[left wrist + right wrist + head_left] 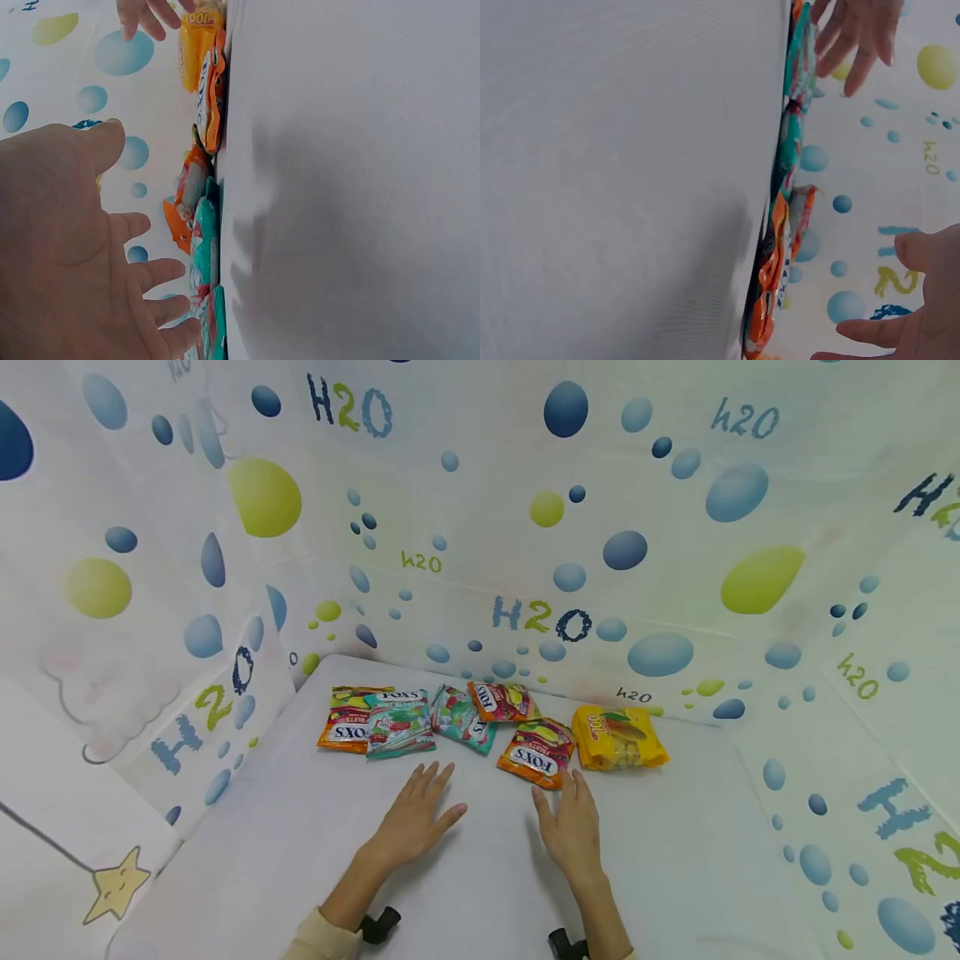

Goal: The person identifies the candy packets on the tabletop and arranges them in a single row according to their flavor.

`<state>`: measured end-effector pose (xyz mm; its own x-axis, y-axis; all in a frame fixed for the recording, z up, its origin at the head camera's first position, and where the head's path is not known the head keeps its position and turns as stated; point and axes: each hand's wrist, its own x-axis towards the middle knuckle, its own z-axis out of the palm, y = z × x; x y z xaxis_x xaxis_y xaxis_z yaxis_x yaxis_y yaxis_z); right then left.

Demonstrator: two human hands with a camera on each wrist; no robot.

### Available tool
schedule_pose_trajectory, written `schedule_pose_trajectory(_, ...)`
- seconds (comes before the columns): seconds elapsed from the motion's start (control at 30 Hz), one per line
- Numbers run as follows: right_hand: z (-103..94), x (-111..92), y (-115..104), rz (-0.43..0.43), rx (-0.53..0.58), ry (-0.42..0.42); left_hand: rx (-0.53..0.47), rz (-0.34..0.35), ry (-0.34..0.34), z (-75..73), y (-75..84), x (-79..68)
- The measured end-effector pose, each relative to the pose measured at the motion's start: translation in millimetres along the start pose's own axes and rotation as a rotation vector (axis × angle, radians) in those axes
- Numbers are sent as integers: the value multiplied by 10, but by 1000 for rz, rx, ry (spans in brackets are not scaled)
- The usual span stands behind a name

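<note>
Both hands hover over the white table with fingers spread and nothing held. My left hand is just short of a green Fox's mint candy bag, which overlaps an orange Fox's fruits bag. My right hand has its fingertips close to the lower edge of another orange Fox's fruits bag. Behind that lies a third orange bag, overlapping a second green bag. A yellow candy bag with a mango picture sits at the right end of the row. In the left wrist view, the left palm shows.
A white sheet printed with blue and green drops and H2O lettering hangs as a wall behind and at both sides. The white tabletop extends in front of the bags. Black wrist mounts sit by both wrists.
</note>
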<state>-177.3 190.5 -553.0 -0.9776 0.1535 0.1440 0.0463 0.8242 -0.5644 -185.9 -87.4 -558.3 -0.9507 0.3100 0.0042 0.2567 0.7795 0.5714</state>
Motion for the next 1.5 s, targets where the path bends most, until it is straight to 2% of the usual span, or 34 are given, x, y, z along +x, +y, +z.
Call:
schedule_pose_trajectory(0.13,15,20,30,14,25,9,-11,33,5,60,43,62)
schedule_pose_trajectory(0.3,4,79,36,18,46,13,-30,36,-20,127,111,158)
schedule_pose_trajectory(0.63,-71,262,23,39,70,87,-92,89,-33,186,341,392)
schedule_pose_trajectory(0.83,-154,382,6,114,82,50,-151,82,-46,208,436,515)
schedule_pose_trajectory(1.17,-103,515,96,159,99,20,-230,96,-40,409,520,805)
schedule_pose_trajectory(1.5,-15,607,144,224,118,17,-296,91,23,603,606,957)
